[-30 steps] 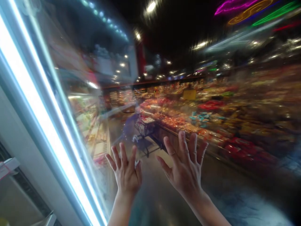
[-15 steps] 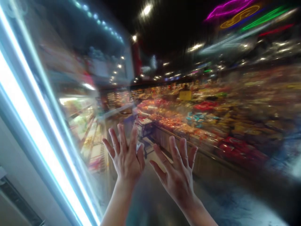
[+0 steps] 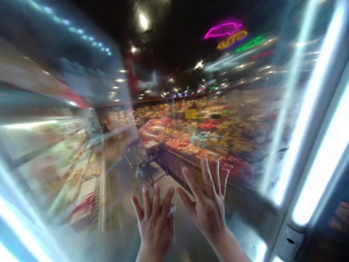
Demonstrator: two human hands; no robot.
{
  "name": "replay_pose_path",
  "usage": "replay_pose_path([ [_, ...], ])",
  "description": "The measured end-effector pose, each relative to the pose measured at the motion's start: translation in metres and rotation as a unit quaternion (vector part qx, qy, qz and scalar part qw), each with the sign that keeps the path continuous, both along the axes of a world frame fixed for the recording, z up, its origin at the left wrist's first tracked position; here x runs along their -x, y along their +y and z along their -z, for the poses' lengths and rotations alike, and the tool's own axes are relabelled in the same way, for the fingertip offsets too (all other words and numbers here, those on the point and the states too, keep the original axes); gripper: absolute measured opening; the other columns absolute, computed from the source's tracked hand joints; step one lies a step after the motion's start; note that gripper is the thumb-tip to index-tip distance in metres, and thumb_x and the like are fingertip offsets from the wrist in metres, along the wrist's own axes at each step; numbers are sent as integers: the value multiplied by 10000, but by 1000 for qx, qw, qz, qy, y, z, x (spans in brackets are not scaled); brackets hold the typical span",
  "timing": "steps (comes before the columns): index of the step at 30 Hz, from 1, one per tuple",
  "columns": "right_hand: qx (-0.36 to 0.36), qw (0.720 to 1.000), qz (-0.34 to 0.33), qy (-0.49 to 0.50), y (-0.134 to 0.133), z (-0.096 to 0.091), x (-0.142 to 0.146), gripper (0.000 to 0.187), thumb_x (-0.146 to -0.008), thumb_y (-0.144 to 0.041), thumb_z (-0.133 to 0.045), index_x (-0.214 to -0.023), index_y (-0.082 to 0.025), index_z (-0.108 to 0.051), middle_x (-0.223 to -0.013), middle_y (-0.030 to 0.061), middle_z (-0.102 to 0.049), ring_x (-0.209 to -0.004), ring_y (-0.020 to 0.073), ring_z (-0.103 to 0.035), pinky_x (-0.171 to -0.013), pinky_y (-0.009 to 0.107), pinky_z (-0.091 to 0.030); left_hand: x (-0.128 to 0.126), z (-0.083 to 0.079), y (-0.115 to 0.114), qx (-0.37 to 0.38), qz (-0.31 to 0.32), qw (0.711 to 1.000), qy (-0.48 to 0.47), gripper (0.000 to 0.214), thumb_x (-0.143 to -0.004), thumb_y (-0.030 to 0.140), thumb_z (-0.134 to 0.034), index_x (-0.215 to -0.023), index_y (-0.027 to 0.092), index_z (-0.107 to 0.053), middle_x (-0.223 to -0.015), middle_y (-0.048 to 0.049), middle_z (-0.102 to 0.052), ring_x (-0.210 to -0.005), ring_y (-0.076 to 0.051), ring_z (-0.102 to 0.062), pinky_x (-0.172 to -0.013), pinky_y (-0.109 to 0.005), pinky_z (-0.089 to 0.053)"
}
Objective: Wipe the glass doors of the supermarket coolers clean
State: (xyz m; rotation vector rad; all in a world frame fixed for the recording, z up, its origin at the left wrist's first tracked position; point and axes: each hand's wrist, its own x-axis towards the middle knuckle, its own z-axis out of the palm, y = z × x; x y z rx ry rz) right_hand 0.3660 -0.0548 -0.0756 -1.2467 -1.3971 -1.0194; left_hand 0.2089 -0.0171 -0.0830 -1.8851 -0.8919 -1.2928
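Observation:
My left hand point(image 3: 156, 222) is low in the middle of the view, back toward me, fingers spread and pointing up. A small white crumpled thing point(image 3: 172, 210), perhaps tissue, shows between its thumb and forefinger; its exact kind is unclear. Beside it on the right, my right hand point(image 3: 208, 203) is raised a little higher, fingers stretched apart and holding nothing. A see-through, shiny pane seems to lie in front of both palms, but whether they touch it I cannot tell. Beyond the fingers stands a blurred shopping cart point(image 3: 149, 160).
Bright light tubes run along a metal frame point(image 3: 308, 160) on the right and at lower left. A long display of packaged goods point(image 3: 177, 140) stretches behind the cart. Chilled shelves point(image 3: 81, 178) line the left. Neon signs point(image 3: 225, 31) glow above. Much is smeared by motion.
The view has swung left, bringing the right-hand light tubes into sight. My left hand has moved down and slightly right; my right hand stays almost in place.

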Motion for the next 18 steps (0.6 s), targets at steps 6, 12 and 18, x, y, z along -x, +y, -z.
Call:
replay_pose_path([
  [6,-9,1000,1,11,-12,-4,-53,843,-974,-228,-659,-1656,-397,-194,-1762,54,-92,-1611,372,-83,-1260,692,-225,-46,-31,-6,-24,8,999,-26,815,-974,280,-573,-1664,287,-140,-1759,-14,49,-1636,-272,80,-1323,-550,88],
  [12,19,1000,-16,-5,-23,5,-97,868,-961,-126,-626,-1658,-394,-185,-1753,69,-147,-1600,376,-138,-1256,691,-239,-96,1,-20,-7,44,998,35,705,-1008,265,-457,-1655,287,-179,-1759,23,-42,-1642,-229,3,-1343,-474,61],
  [18,-2,999,-38,19,-28,7,-120,802,-991,-130,-567,-1666,-347,-192,-1747,89,-156,-1601,363,-150,-1251,716,-218,-133,-35,-24,-23,16,999,25,754,-993,335,-519,-1659,279,-168,-1743,-3,-182,-1635,-240,62,-1334,-549,66],
])
